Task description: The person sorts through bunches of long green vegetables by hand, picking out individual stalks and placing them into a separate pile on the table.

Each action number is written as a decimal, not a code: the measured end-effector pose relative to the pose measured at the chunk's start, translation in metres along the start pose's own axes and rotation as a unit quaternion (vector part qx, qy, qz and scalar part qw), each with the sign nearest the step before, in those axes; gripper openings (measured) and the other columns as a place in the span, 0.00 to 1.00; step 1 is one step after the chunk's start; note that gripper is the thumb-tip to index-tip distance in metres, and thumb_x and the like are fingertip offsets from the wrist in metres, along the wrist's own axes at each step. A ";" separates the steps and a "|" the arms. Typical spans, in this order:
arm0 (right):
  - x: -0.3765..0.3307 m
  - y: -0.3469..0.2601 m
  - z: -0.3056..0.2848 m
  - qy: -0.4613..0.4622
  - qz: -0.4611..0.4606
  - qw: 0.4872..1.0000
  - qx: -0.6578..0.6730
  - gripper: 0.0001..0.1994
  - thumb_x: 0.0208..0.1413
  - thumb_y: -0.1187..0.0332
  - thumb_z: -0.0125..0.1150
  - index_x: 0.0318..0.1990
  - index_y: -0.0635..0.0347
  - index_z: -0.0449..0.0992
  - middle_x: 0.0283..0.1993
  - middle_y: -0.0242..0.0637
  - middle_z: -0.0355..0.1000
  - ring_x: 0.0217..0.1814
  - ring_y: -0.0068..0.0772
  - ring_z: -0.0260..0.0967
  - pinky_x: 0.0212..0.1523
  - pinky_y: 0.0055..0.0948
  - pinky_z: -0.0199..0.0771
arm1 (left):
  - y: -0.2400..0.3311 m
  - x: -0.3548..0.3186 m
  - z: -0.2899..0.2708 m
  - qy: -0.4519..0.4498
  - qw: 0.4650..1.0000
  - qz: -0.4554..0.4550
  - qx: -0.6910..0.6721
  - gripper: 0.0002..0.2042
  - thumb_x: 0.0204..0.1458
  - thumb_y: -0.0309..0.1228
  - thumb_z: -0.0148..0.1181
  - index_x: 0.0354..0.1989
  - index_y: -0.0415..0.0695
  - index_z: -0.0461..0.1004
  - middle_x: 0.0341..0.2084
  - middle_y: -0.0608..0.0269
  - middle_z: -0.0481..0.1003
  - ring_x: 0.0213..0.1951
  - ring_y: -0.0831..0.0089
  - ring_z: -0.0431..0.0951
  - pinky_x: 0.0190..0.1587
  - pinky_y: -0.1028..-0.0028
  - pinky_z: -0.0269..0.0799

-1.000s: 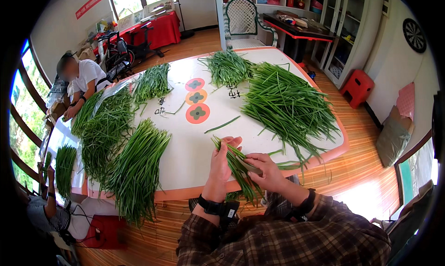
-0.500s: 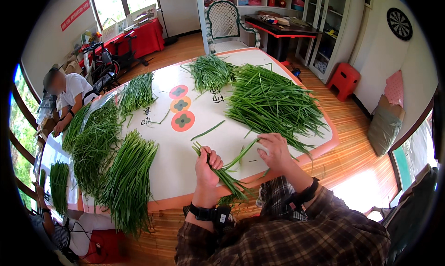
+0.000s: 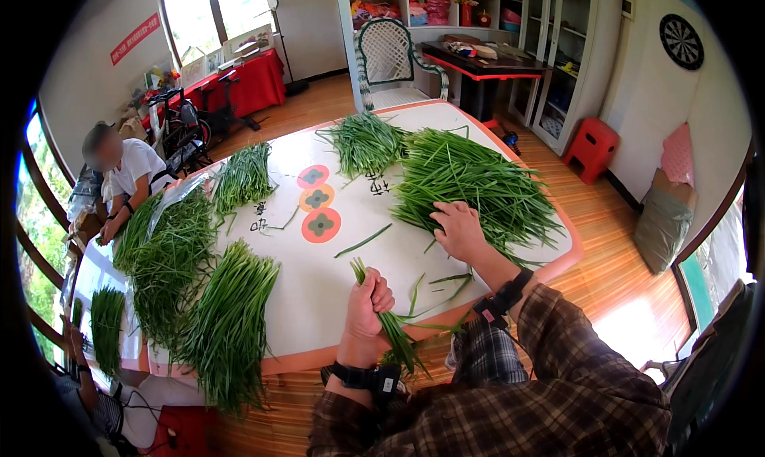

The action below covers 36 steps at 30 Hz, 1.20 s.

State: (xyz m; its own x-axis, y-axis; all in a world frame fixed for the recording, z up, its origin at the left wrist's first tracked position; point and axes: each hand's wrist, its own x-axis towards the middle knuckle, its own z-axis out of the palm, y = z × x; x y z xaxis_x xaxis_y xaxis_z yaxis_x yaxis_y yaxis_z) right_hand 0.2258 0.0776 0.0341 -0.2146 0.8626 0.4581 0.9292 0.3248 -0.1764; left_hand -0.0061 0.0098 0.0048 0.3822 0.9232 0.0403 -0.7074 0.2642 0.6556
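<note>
My left hand [image 3: 370, 302] is closed around a small bunch of garlic chives [image 3: 396, 341]; their pale ends stick up above the fist and the green leaves hang over the table's near edge. At the near left edge of the large chive pile [image 3: 478, 188], my right hand [image 3: 460, 232] reaches with its fingers stretched out, touching the pile and gripping nothing that I can see. Loose chive leaves [image 3: 415, 294] lie between the two hands. One single leaf [image 3: 362, 240] rests farther out on the white table [image 3: 311, 298].
More chive heaps lie on the left side [image 3: 231, 313] and at the far edge [image 3: 366, 142]. Another person [image 3: 131, 166] sits at the far left; a further person's arm [image 3: 80, 361] shows lower left. A lattice chair [image 3: 390, 58] and red stool [image 3: 592, 150] stand beyond the table.
My right hand has let go of a long chive leaf and moved forward and left onto the large pile. My left hand still holds its bunch, now turned more upright.
</note>
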 end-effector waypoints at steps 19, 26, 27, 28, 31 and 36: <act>-0.062 -0.077 -0.023 -0.120 0.021 0.883 0.453 0.19 0.48 0.70 0.56 0.50 0.59 0.69 0.53 0.38 0.63 0.49 0.35 0.64 0.48 0.28 0.66 | -0.005 0.002 0.007 0.096 0.994 0.049 0.020 0.20 0.58 0.38 0.46 0.56 0.44 0.59 0.15 0.73 0.56 0.18 0.82 0.55 0.23 0.79 0.55; -0.069 -0.088 -0.016 -0.176 0.010 0.861 0.477 0.18 0.48 0.69 0.55 0.49 0.61 0.69 0.53 0.39 0.63 0.46 0.34 0.65 0.47 0.27 0.67 | -0.007 0.001 0.002 0.099 0.994 0.027 0.036 0.12 0.56 0.37 0.51 0.42 0.43 0.68 0.15 0.73 0.57 0.19 0.81 0.56 0.23 0.79 0.55; -0.070 -0.090 -0.016 -0.168 -0.005 0.870 0.464 0.18 0.48 0.69 0.55 0.49 0.62 0.69 0.52 0.39 0.63 0.46 0.35 0.66 0.46 0.27 0.67 | -0.008 0.002 0.001 0.093 0.995 0.026 0.037 0.11 0.55 0.37 0.51 0.39 0.43 0.68 0.15 0.73 0.57 0.19 0.81 0.57 0.23 0.79 0.55; -0.071 -0.090 -0.016 -0.161 -0.020 0.877 0.452 0.18 0.48 0.69 0.56 0.48 0.62 0.70 0.52 0.39 0.64 0.46 0.35 0.66 0.46 0.27 0.67 | -0.008 0.002 -0.001 0.087 0.995 0.025 0.038 0.10 0.55 0.38 0.51 0.37 0.43 0.68 0.14 0.73 0.57 0.19 0.81 0.57 0.23 0.79 0.55; -0.071 -0.086 -0.020 -0.212 0.006 0.862 0.460 0.17 0.48 0.68 0.55 0.47 0.61 0.71 0.50 0.40 0.66 0.46 0.39 0.66 0.47 0.30 0.66 | -0.009 0.001 -0.001 0.079 0.996 0.036 0.030 0.10 0.55 0.38 0.51 0.33 0.43 0.67 0.14 0.73 0.58 0.19 0.81 0.58 0.24 0.79 0.56; -0.073 -0.067 -0.018 -0.176 -0.076 0.927 0.324 0.16 0.48 0.66 0.55 0.45 0.59 0.72 0.47 0.41 0.68 0.47 0.43 0.64 0.49 0.35 0.64 | -0.012 0.004 0.000 0.078 0.993 0.080 0.038 0.11 0.56 0.38 0.50 0.33 0.42 0.68 0.15 0.72 0.60 0.20 0.80 0.60 0.24 0.78 0.57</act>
State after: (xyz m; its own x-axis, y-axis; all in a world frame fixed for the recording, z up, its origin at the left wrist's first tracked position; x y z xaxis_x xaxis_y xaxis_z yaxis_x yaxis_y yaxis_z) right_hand 0.1844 -0.0145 0.0277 -0.5190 0.8237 0.2285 0.5291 0.5195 -0.6709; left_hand 0.0039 0.0101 -0.0031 0.1672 0.9853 0.0351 -0.7032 0.0942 0.7048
